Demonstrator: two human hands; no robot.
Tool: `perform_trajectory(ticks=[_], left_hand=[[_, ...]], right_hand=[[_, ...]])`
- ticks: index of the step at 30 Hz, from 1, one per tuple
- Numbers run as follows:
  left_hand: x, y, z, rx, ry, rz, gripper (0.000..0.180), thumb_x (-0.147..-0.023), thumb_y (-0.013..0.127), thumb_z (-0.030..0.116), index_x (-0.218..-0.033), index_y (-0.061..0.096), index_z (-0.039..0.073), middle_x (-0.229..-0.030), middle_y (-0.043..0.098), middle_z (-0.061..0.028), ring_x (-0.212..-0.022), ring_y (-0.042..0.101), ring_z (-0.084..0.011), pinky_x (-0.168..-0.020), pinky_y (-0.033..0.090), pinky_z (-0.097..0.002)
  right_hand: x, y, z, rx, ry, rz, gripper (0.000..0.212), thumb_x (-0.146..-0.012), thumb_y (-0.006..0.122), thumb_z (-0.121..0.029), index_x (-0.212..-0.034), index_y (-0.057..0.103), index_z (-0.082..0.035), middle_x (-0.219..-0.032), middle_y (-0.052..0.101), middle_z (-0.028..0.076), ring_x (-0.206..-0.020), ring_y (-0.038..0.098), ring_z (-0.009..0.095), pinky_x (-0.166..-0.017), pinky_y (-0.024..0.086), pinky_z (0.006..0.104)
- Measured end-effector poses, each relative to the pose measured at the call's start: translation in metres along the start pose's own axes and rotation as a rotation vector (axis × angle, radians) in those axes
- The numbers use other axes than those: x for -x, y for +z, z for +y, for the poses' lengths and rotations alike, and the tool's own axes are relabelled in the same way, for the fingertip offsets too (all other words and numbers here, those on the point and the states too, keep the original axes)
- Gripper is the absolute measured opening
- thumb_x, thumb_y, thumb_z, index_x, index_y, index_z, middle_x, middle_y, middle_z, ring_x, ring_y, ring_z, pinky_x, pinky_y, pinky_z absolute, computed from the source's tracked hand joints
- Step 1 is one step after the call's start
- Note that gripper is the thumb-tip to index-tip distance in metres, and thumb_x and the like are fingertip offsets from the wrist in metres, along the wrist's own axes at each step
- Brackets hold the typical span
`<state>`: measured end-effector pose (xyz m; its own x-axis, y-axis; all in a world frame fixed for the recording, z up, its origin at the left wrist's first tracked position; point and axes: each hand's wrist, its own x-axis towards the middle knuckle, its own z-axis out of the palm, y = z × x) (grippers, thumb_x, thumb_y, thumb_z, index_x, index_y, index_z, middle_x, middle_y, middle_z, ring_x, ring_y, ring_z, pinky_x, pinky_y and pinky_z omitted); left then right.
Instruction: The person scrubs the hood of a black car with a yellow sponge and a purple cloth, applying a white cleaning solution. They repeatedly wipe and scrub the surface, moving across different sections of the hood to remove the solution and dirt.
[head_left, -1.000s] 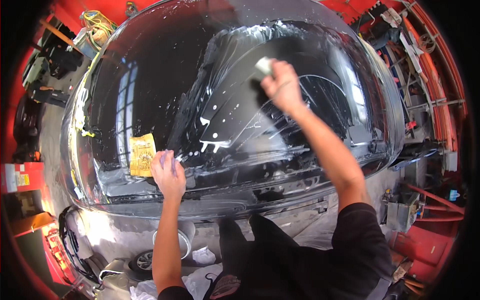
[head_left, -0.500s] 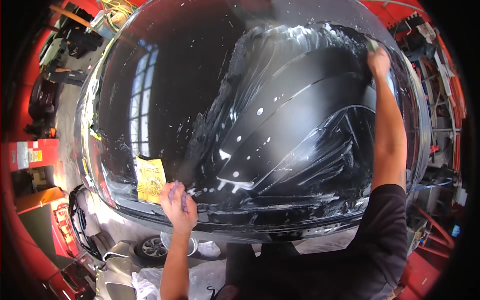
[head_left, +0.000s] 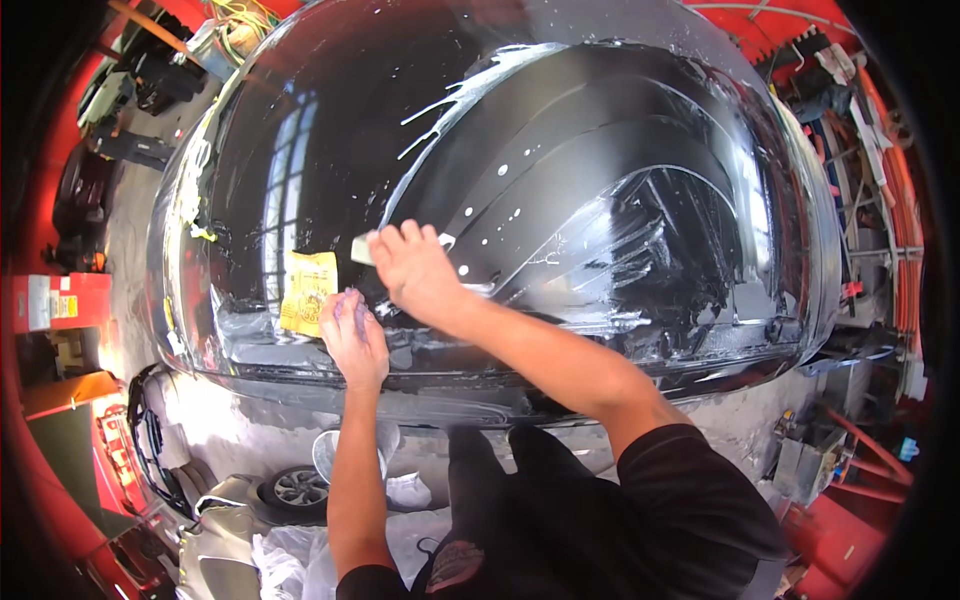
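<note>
A large glossy black car panel [head_left: 320, 180] spreads in front of me, streaked with white soapy liquid [head_left: 500, 68]. My right hand [head_left: 420, 275] is closed on a small pale squeegee [head_left: 363, 249], its flat end touching the panel left of centre. Beside a curved, wiped band runs a bright rim of liquid. Lower down, my left hand [head_left: 358, 345] grips a crumpled purple-grey cloth [head_left: 350, 308]; the fingers partly hide it. Just left of that hand, a yellow packet [head_left: 308, 290] lies flat on the panel.
Below the panel's near edge stand a clear bucket [head_left: 335, 455] and a wheel [head_left: 298, 488]. Plastic sheeting [head_left: 290, 560] covers part of the floor. A red cabinet [head_left: 80, 300] is at the left; racks with tubes [head_left: 890, 250] line the right.
My right hand has swept from the panel's far right to its left middle with the squeegee. The liquid now forms a thinner arc. The view has shifted; my left hand still grips the cloth.
</note>
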<state>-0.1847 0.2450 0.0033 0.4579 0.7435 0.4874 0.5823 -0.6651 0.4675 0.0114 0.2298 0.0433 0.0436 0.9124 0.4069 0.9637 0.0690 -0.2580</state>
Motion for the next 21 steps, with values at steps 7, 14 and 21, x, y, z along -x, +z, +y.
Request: perform_trajectory(ticks=[7, 14, 21], left_hand=[[0.006, -0.008, -0.01, -0.005, -0.026, -0.001, 0.044, -0.092, 0.068, 0.007, -0.136, 0.068, 0.006, -0.135, 0.058, -0.0225, -0.123, 0.057, -0.0432, -0.107, 0.046, -0.0535], [0.001, -0.006, -0.002, 0.029, 0.001, -0.041, 0.044, -0.091, 0.068, 0.005, -0.135, 0.068, 0.004, -0.135, 0.058, -0.0232, -0.12, 0.058, -0.0425, -0.105, 0.047, -0.0524], [0.005, -0.005, -0.002, 0.067, -0.008, -0.037, 0.041, -0.093, 0.066, 0.004, -0.134, 0.068, 0.004, -0.137, 0.057, -0.0244, -0.122, 0.058, -0.0431, -0.105, 0.047, -0.0523]], right_hand=[[0.01, -0.09, 0.206, -0.114, 0.283, 0.394, 0.033, -0.089, 0.077, -0.017, -0.116, 0.07, 0.0, -0.103, 0.069, 0.021, -0.094, 0.069, 0.038, -0.083, 0.058, 0.0468], [0.174, -0.245, 0.553, 0.538, 1.094, 0.237, 0.049, -0.094, 0.07, -0.038, -0.122, 0.075, 0.001, -0.11, 0.078, 0.027, -0.104, 0.076, 0.045, -0.096, 0.058, 0.0548], [0.008, -0.101, 0.421, 0.578, 0.492, 0.402, 0.021, -0.088, 0.073, -0.019, -0.103, 0.071, -0.004, -0.1, 0.072, 0.023, -0.093, 0.072, 0.044, -0.078, 0.06, 0.0553]])
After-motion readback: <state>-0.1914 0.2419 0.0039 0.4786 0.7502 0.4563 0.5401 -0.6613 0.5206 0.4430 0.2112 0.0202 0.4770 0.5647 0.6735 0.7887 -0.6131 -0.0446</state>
